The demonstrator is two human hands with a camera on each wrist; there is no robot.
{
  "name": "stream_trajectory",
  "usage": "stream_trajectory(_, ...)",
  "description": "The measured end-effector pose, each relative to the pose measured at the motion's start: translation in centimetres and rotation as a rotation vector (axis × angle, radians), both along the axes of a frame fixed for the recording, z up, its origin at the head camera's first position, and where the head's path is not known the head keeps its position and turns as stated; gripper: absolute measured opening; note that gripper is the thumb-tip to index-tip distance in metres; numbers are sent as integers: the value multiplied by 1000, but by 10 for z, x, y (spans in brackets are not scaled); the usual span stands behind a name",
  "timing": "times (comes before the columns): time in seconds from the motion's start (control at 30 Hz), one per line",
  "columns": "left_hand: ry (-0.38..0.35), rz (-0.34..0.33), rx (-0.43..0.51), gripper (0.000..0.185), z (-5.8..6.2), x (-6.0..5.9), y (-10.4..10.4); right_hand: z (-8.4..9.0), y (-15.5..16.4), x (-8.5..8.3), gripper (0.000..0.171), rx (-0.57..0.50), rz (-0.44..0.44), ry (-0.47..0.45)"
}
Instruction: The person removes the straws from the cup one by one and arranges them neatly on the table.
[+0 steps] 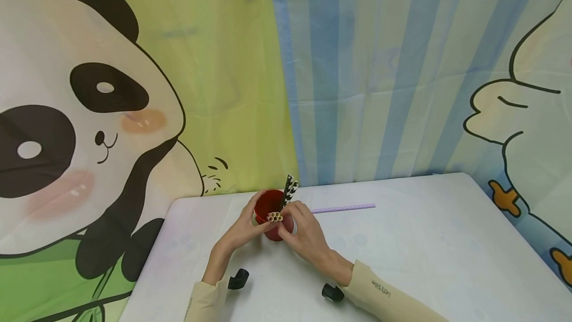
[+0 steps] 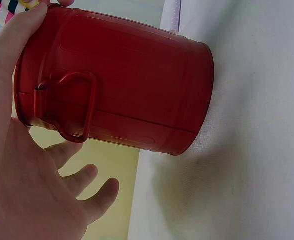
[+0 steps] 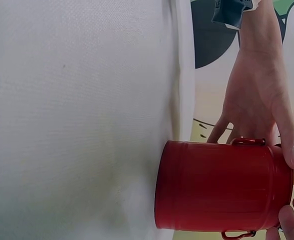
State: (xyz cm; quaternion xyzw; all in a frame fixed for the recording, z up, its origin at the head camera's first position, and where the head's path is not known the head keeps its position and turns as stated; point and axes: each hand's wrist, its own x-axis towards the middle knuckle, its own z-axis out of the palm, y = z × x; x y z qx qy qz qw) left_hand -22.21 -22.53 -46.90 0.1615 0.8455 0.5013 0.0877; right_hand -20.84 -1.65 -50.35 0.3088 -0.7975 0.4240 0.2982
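A red metal bucket (image 2: 137, 80) with small looped side handles is held near the table, its base close to the white cloth. My left hand (image 1: 245, 223) grips it at the rim, with the thumb over the near edge. Several paper straws (image 1: 275, 217) lean at the bucket's mouth in a bunch, their open ends facing up toward me. My right hand (image 1: 309, 232) pinches this bunch between thumb and fingers. Black-and-white patterned straws (image 1: 289, 191) stick out at the far side of the rim. Inside the bucket, the lower ends are hidden.
A purple dotted straw (image 1: 344, 208) lies on the white table (image 1: 424, 252) behind and right of the bucket. Black devices (image 1: 239, 279) sit by both wrists. A panda-print curtain (image 1: 232, 88) hangs along the table's back edge.
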Motion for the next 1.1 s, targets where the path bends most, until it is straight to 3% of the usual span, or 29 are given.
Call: stream_trajectory(1.1,-7,1,9,90,-3,-1,-1,20,14,9,18,-46,3,-48)
